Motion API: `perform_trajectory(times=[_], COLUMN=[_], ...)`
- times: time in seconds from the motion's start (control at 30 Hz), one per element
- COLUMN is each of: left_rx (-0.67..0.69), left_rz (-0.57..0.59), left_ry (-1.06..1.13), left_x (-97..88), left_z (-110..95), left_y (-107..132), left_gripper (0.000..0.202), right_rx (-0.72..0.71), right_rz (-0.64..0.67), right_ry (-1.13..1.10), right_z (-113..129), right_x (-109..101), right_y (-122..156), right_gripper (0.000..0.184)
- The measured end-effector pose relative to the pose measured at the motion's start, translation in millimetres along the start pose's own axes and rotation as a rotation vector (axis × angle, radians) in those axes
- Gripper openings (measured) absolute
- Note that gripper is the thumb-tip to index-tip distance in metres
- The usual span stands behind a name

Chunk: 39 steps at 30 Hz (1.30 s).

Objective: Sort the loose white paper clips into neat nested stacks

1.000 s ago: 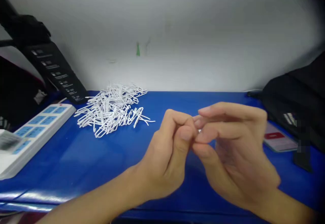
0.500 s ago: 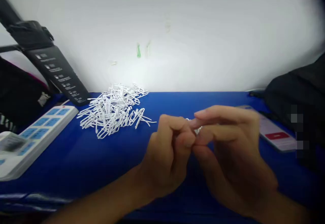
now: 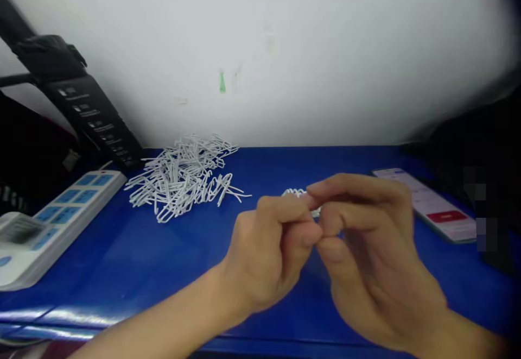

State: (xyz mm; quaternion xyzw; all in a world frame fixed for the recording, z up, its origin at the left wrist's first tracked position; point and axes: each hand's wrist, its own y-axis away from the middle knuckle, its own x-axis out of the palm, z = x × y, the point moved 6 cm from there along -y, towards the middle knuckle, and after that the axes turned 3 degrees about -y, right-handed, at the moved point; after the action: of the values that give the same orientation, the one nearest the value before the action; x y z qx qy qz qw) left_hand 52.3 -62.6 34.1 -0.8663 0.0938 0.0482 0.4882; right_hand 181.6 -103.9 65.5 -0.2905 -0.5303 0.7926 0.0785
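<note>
My left hand [image 3: 266, 245] is closed, its thumb pressed against the bent index finger. Close against it, my right hand [image 3: 366, 250] pinches with thumb and fingertips, and the fingertips of the two hands meet. Whatever they hold between them is hidden by the fingers. Just behind the hands, a small group of white bent pieces [image 3: 293, 191] shows in part on the blue table. To the left lies a loose pile of thin white bent strips [image 3: 179, 177], like coated wire or ties, tangled over one another.
A white power strip [image 3: 67, 212] with blue labels lies at the left. Behind it a black stand with printed icons [image 3: 93, 114] leans near the white wall [image 3: 325, 76]. A phone [image 3: 431, 204] with a red button on screen rests at the right, beside dark fabric [image 3: 456, 142].
Both hands have shifted slightly down, and the left a little right. More of the white pieces behind them now shows. The pile has not moved. The lighting on wall and hands differs.
</note>
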Motion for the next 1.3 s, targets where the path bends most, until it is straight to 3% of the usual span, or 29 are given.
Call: perform_trajectory(times=[0.17,0.3,0.5,0.63,0.8,0.93,1.17,1.3], left_rx=[-0.062,-0.001,-0.021,-0.067,-0.020,0.029,0.046,-0.088], left_rz=[0.020,-0.005,0.016,0.031,-0.043,-0.059,-0.050,0.022], left_ry=[-0.014,-0.005,0.025,0.061,0.024,0.006,-0.037,0.066], left_x=[2.1,1.6,1.4,2.6,0.3,0.3,1.1,8.1], left_z=[1,-4,-6,-5,-8,-11,-8,-3], left_y=[2,-1,-4,-2,-3,-4,-4,-6], left_gripper=[0.010,0.009,0.027,0.021,0.006,0.005,0.003,0.004], right_rx=[-0.009,-0.020,0.008,-0.016,0.062,0.025,0.130,0.139], right_rz=[0.010,0.017,0.010,-0.012,-0.029,-0.020,-0.013,0.018], right_ry=[-0.015,-0.012,-0.007,-0.020,-0.124,-0.138,-0.134,-0.134], right_z=[2,3,2,2,-6,-4,-10,-15], right_x=[1,2,1,-3,-4,0,2,3], right_y=[-1,-1,-2,-2,2,0,-2,-6], right_gripper=[0.015,0.016,0.011,0.009,0.017,0.020,0.017,0.016])
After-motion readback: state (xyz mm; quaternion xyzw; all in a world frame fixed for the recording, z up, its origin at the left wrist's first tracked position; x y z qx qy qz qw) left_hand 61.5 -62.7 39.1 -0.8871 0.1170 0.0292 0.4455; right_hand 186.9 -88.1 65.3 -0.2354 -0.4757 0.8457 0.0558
